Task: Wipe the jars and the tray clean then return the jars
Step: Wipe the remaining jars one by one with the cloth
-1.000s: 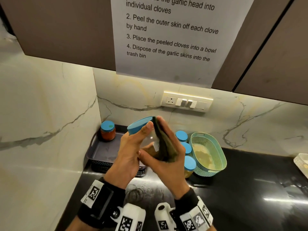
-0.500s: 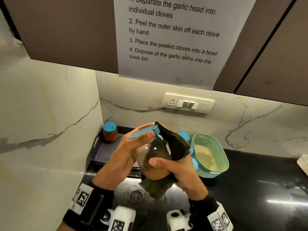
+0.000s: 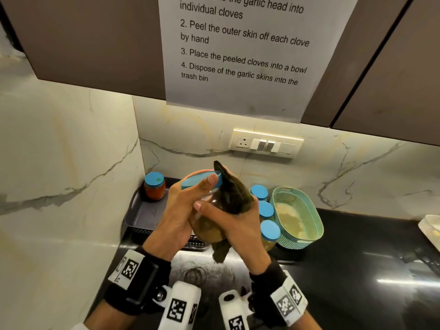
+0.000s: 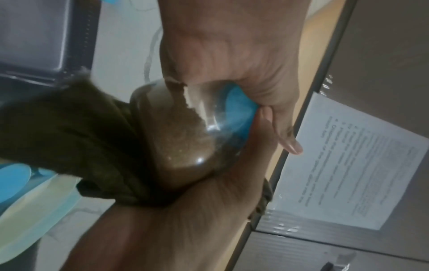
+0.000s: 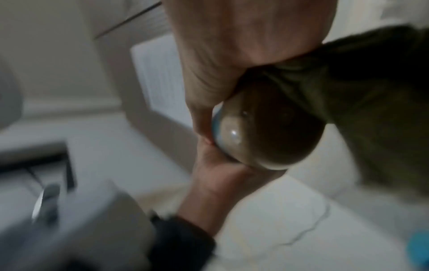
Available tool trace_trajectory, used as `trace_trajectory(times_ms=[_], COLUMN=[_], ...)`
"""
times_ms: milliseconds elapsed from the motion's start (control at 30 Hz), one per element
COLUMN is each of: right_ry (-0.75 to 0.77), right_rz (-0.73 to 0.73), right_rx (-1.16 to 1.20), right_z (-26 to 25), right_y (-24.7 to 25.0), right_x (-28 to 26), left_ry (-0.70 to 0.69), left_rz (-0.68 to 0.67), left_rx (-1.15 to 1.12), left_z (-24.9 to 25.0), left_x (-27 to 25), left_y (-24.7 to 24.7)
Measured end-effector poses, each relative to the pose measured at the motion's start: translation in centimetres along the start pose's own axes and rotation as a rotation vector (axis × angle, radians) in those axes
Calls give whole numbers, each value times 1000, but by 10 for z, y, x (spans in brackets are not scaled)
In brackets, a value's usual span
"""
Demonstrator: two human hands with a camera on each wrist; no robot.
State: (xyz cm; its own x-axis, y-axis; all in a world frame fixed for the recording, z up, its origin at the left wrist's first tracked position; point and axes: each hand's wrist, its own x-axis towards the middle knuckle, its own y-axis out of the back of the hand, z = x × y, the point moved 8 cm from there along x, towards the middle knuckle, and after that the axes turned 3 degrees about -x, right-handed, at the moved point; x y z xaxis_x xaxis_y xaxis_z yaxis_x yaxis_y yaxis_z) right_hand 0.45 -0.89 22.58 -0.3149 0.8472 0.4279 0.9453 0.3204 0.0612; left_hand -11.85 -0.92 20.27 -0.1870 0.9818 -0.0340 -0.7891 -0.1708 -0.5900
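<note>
Both grips are closed on one jar (image 3: 206, 225), held in the air above the near edge of the desk (image 3: 357, 270). From where I operate, my left hand (image 3: 177, 219) curls round the jar's upper part, thumb pressed on the rim of its blue lid (image 3: 200, 180). My right hand (image 3: 234, 226) wraps a dark green cloth (image 3: 234, 192) round the glass, fingers clamped over cloth and jar together.

The jar's long axis is tilted: the lid points to about eleven o'clock, the base to about five o'clock, toward me. The cloth covers the jar's three o'clock flank; one tip sticks up past the lid and a tail hangs below the base. The left wrist view shows brown powder (image 4: 185, 133) inside, slumped toward the base. I judge this jar is mid-wipe.

Left to right beyond my hands: a dark tray (image 3: 142, 210) sits in the corner at ten o'clock, with one red-filled jar (image 3: 154, 186) standing upright in its far left corner. My left hand is the nearer one to it, so the return would lead from that side. At two o'clock three blue-lidded jars (image 3: 269, 231) stand in a row on the desk, just beside a teal basket (image 3: 316, 225).

The desk is glossy black stone. Pale marble walls meet in the corner, with a switch plate (image 3: 265, 144) and a printed sheet (image 3: 238, 55) above.
</note>
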Motion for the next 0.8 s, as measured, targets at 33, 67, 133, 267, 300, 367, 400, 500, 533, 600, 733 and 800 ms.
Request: trace_trajectory(times_ms=[33,67,133,267,300,367,400,500,533,600,733,800], right_ry=[1,41,235,181,94,14,45,311,324,190,99,216], right_rz=[39,80,91,4,2,23,51,79,64,44,112,105], right_rx=[-25,-42,-189,-72,-40,-24,-54,-252,-258,-157,-120,-158], right_z=[-3,-8,-16,-2,-1,-1,-4,-11,-7,2,1,-1], right_y=[-1,-1,-2,2,3,-3,-3,-1,-1,1,1,0], right_x=[0,0,-8,2,3,2,0,-10,-7,0,-2,-5], left_ry=[8,32,104,66,40,26,48,113,107,56,25,62], left_rz=[-1,-18,-50,16,52,71,50,4,15,92,153,117], left_rx=[-31,-81,-168,-134,-113,-82,-93,-137,-125,-89,-90,-112], left_z=[0,-1,-5,-5,-2,1,2,3,2,3,11,9], left_x=[0,1,1,3,4,8,8,8,8,7,5,2], left_y=[0,0,-1,2,4,6,4,0,-1,0,-3,-7])
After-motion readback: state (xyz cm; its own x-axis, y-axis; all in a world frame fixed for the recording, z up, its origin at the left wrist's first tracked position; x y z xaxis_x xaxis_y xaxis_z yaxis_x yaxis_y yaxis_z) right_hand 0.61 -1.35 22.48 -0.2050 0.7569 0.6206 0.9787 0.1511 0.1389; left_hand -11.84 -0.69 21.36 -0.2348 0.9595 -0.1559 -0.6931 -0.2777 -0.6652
